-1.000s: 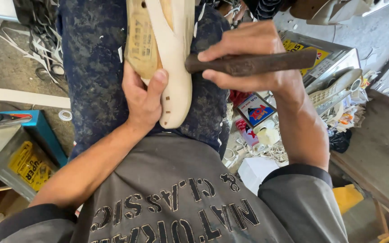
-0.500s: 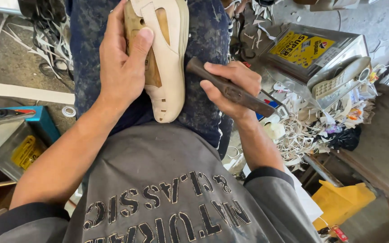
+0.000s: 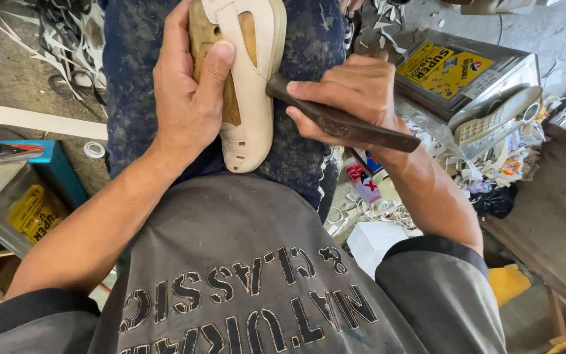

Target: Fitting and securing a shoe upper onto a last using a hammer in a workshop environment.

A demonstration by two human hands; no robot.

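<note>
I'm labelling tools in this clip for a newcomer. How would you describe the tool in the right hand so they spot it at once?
Start at the blue-trousered lap, where the left hand steadies a cream shoe. Beside it, the right hand has its grip round a dark brown tool. It is the only dark, rod-like thing there, its tip touching the shoe's side.

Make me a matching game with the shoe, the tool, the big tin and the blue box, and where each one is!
Things:
1. cream shoe upper
2. dark wooden-handled tool
3. square metal tin
4. blue box

Places:
A. on the floor beside the person's left arm
B. gripped in the right hand
C. on the lap, steadied by the left hand
D. on the floor beyond the right hand

Pairs: 1-C, 2-B, 3-D, 4-A
</note>
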